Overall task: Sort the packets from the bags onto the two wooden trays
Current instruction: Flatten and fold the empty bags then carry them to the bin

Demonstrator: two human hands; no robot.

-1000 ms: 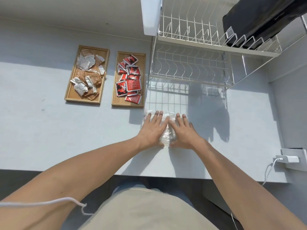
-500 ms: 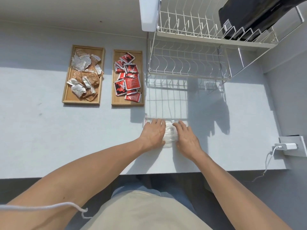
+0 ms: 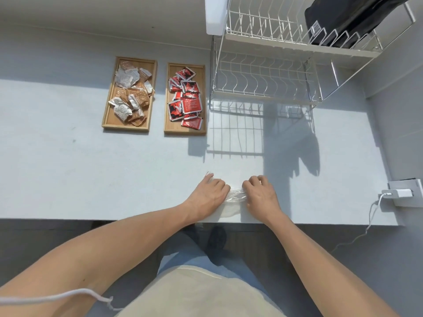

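Sunlit desk (image 3: 68,170), and at its near edge lies a flattened clear bag (image 3: 234,199) — long axis left to right, pinned between both hands. Left hand (image 3: 209,194) and right hand (image 3: 261,195) each curl onto an end — equally near. Both filled wooden trays (image 3: 105,117) sit far-left.

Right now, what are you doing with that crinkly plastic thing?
A person presses both hands, the left hand and the right hand, onto a clear plastic bag near the table's front edge. Farther back, two wooden trays already hold packets: brown and silver packets in the left one, red packets in the right one.
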